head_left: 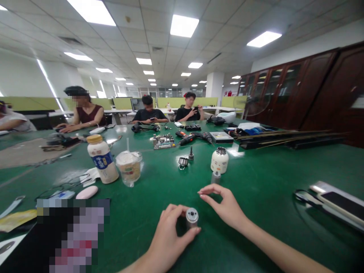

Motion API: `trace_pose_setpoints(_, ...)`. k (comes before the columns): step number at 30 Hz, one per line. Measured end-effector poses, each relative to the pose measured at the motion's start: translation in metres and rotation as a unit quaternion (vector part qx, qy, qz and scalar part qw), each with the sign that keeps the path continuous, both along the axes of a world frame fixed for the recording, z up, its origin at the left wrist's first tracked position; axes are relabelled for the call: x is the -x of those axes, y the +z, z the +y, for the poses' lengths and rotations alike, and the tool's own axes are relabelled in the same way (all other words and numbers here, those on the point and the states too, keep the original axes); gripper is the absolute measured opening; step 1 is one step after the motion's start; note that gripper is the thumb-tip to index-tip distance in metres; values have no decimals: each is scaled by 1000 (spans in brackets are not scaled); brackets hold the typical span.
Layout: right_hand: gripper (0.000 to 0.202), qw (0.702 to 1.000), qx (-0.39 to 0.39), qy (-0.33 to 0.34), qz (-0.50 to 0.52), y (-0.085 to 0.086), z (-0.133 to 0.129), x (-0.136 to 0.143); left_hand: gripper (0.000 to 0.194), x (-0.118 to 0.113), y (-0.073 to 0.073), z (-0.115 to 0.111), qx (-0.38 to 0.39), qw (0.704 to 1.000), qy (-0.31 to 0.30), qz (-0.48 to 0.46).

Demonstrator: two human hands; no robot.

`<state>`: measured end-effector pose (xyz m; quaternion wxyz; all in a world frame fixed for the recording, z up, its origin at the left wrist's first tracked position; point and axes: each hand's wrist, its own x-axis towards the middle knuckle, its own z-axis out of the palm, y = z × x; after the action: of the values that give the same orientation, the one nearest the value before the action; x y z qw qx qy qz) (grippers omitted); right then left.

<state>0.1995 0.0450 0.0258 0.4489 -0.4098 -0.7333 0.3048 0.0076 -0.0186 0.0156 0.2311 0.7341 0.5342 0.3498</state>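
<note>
My left hand (172,231) grips a small silver metal cylinder (192,217) that looks like a small motor, upright, with a dark centre and small holes in its top face. To its right, my right hand (224,204) hovers above the green table with thumb and forefinger pinched together; anything between the tips is too small to make out. Just beyond the right hand stands a second grey metal cylinder (215,177), in front of a cream flask (219,160) without a lid. Farther off are a metal cap with a loop (183,163) and a dark stepped metal piece (191,154).
A milk tea bottle (102,161) and a lidded drink cup (129,167) stand on the left. Behind lie a circuit board (164,141) and a power drill (186,139). Phones (338,203) and a cable lie at right. Several people sit across the green table (264,182).
</note>
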Motion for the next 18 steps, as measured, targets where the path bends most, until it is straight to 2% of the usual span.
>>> trace_pose_setpoints(3,7,999,18,37,28,12,-21,14,22,0,-3,2,7,1000,1,6)
trace_pose_setpoints(7,8,998,35,61,-5,18,-37,26,25,1,-5,6,4,1000,-1,7)
trace_pose_setpoints(10,8,997,40,59,-15,15,-36,29,24,1,-3,8,10,1000,-16,2)
trace_pose_setpoints(15,12,999,34,0,0,14,-31,25,23,1,0,6,29,999,-7,-15)
trace_pose_setpoints(18,11,999,17,27,14,16,-32,21,22,1,-2,5,27,999,-8,-24)
